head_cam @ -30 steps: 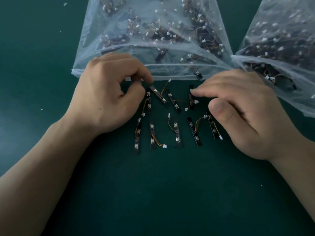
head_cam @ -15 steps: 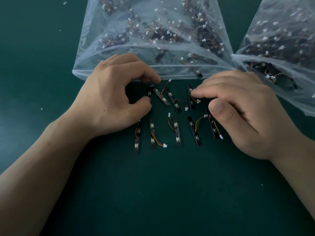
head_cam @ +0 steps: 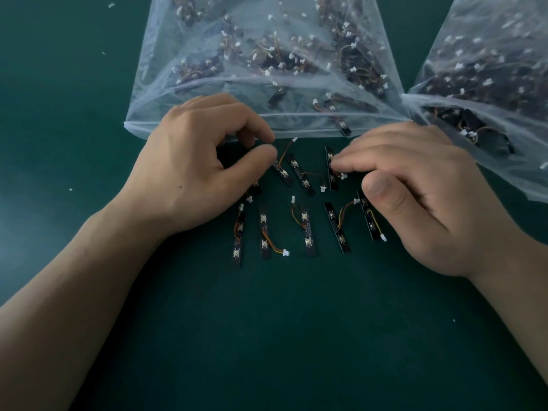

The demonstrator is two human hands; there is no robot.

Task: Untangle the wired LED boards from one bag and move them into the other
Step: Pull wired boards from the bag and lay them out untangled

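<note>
Several black LED boards with short orange-yellow wires and white plugs lie in two rows on the green table between my hands. My left hand (head_cam: 195, 164) pinches the upper end of a slanted LED board (head_cam: 284, 174) between thumb and forefinger. The bent fingertips of my right hand (head_cam: 415, 188) press on the top right board (head_cam: 332, 178), with the thumb held apart from it. A clear plastic bag (head_cam: 184, 114) full of tangled boards lies just behind my hands. A second clear bag (head_cam: 516, 161), also holding boards, lies at the right.
The lower row holds boards such as one at the left (head_cam: 238, 247) and one in the middle (head_cam: 308, 232). Green table surface (head_cam: 281, 336) stretches toward me. Small white specks (head_cam: 70, 189) dot the table at the left.
My left thumb slid down to a lower board, then came back up to meet the forefinger at the slanted board's end. My right hand has barely moved.
</note>
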